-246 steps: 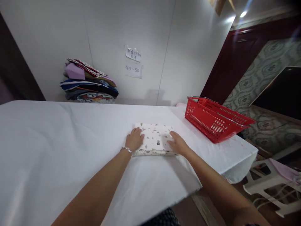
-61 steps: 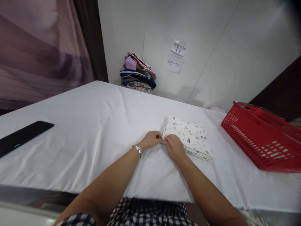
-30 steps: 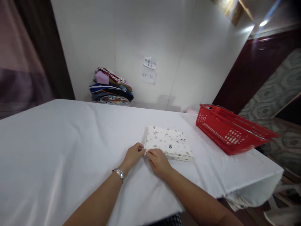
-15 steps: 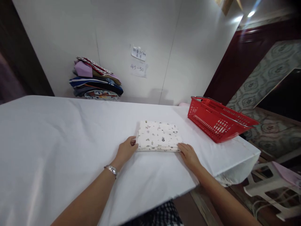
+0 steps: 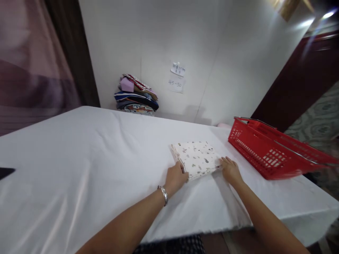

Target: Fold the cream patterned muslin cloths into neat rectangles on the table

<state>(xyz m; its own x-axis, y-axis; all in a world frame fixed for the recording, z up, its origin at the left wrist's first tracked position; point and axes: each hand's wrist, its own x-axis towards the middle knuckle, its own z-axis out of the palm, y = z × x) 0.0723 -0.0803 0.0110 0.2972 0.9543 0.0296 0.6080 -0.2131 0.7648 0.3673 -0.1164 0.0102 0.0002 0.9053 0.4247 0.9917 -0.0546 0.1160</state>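
A folded white cloth (image 5: 196, 158) with small scattered prints lies near the middle of the view, tilted, its near edge seeming slightly raised above the tabletop. My left hand (image 5: 177, 177), with a silver bracelet at the wrist, is closed on the near left corner. At the near right corner my right hand (image 5: 231, 170) pinches the same cloth between thumb and fingers. Both thumbs are partly hidden. Layers of the fold show along the left side.
A white-covered table (image 5: 111, 169) spreads out beneath. To the right stands a red plastic basket (image 5: 251, 151) with metal handles. Stacked folded fabrics (image 5: 136, 97) sit at the back against the wall, left of paper signs (image 5: 177, 83). A dark object (image 5: 5, 172) shows at the left edge.
The view has swung left, so things sit farther right in the picture. The cloth has gone from lying flat and square to being gripped, turned and slightly lifted at its near edge.
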